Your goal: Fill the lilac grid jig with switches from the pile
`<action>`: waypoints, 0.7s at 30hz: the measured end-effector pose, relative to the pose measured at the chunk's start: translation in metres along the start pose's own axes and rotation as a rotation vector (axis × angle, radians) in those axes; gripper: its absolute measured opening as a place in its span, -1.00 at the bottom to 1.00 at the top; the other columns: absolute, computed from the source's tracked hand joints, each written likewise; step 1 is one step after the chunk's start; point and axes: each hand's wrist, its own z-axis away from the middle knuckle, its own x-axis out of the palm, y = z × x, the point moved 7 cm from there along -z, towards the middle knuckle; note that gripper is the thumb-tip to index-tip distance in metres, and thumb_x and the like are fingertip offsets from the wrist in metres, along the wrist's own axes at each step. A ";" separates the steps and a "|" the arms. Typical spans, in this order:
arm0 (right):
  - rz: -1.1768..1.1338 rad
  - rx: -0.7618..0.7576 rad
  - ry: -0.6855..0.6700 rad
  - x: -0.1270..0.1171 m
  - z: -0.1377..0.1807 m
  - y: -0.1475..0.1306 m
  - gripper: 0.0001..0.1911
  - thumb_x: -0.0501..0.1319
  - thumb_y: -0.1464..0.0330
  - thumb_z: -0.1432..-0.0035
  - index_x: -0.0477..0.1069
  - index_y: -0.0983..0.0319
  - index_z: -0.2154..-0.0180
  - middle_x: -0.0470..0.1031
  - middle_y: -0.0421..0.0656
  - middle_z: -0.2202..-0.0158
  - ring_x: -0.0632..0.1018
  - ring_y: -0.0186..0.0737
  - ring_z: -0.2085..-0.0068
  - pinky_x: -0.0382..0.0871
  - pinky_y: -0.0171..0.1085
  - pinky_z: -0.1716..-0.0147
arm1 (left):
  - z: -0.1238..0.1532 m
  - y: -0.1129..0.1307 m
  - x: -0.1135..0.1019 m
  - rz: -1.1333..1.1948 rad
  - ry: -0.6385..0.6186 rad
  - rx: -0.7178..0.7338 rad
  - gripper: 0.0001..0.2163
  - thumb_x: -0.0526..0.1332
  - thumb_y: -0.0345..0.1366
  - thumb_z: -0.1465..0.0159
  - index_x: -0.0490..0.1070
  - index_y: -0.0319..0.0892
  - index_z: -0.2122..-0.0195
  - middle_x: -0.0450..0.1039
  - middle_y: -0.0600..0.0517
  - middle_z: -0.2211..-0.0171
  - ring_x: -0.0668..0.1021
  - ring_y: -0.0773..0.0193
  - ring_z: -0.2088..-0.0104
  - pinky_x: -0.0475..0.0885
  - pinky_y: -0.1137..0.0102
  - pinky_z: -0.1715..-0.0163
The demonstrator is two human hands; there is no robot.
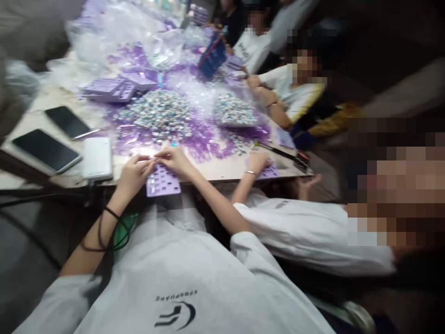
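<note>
A light purple slotted tray (pixel 163 183) lies at the table's near edge and sticks out over it. Above its far left corner my left hand (pixel 135 172) and my right hand (pixel 175 162) meet, fingertips pinched together. Whatever they pinch is too small to make out. Just beyond my hands spreads a large pile of small white and blue pieces (pixel 160 113). Clear purple pieces (pixel 205 144) lie scattered around that pile.
Left of my hands lie a white power bank (pixel 97 157) and two dark phones (pixel 47 149). Purple trays (pixel 111 88) are stacked farther back. A bag of small pieces (pixel 236 110) stands right of the pile. On my right, a co-worker's hand (pixel 259 162) rests over another purple tray.
</note>
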 end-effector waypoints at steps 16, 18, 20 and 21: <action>-0.163 0.003 -0.058 -0.001 -0.006 0.014 -0.82 0.33 0.36 -0.07 0.63 0.23 0.25 0.64 -0.08 0.23 0.63 -0.16 0.25 0.58 -0.19 0.20 | 0.004 -0.013 -0.004 0.237 0.053 -0.242 -0.75 0.24 -0.23 -0.32 0.52 -0.16 0.01 0.59 -0.08 0.09 0.62 0.15 0.12 0.50 0.28 0.09; -0.108 -0.019 -0.082 -0.002 -0.008 0.010 -0.82 0.31 0.38 -0.09 0.63 0.23 0.24 0.63 -0.08 0.24 0.62 -0.18 0.27 0.58 -0.23 0.25 | 0.003 -0.010 -0.004 0.217 0.041 -0.200 -0.80 0.22 -0.26 -0.33 0.55 -0.16 0.08 0.59 -0.07 0.12 0.60 0.14 0.09 0.49 0.26 0.06; -0.045 -0.044 -0.121 0.000 -0.010 0.004 -0.82 0.30 0.40 -0.10 0.62 0.22 0.22 0.63 -0.09 0.25 0.61 -0.19 0.28 0.57 -0.26 0.29 | 0.002 -0.008 -0.005 0.201 0.026 -0.172 -0.81 0.21 -0.27 -0.33 0.55 -0.14 0.08 0.58 -0.06 0.11 0.59 0.14 0.09 0.48 0.26 0.05; -0.010 -0.058 -0.140 0.000 -0.010 0.001 -0.82 0.29 0.42 -0.10 0.62 0.22 0.22 0.62 -0.09 0.25 0.61 -0.20 0.29 0.56 -0.27 0.29 | 0.002 -0.007 -0.005 0.198 0.022 -0.167 -0.81 0.21 -0.28 -0.34 0.54 -0.14 0.08 0.58 -0.06 0.11 0.59 0.15 0.08 0.47 0.26 0.04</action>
